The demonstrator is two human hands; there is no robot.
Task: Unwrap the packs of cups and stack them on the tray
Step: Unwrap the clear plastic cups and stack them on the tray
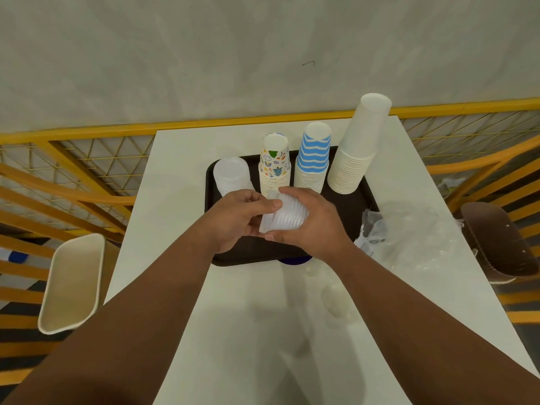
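Both forearms reach in over the near edge of the white table (181, 176). Above the near half of the dark tray (359, 206), the left hand (233, 220) and right hand (309, 220) together hold a short stack of translucent white plastic cups (285, 219), its ribbed rims showing as close rings. The left fingers curl round its left side with the thumb on top; the right hand wraps over its right side, thumb beneath.

Crumpled clear wrap (409, 232) lies on the table just past the tray's right edge.

Along the tray's far edge stand four upturned stacks: a frosted plastic stack (230, 175) at the left corner, a patterned stack (274, 162), a blue-striped stack (314, 156), and a tall plain white stack (359, 144) leaning at the right corner.

Off the table, a cream chair (70, 285) sits left and a brown chair (496, 241) right, with a yellow railing (87, 133) beyond.
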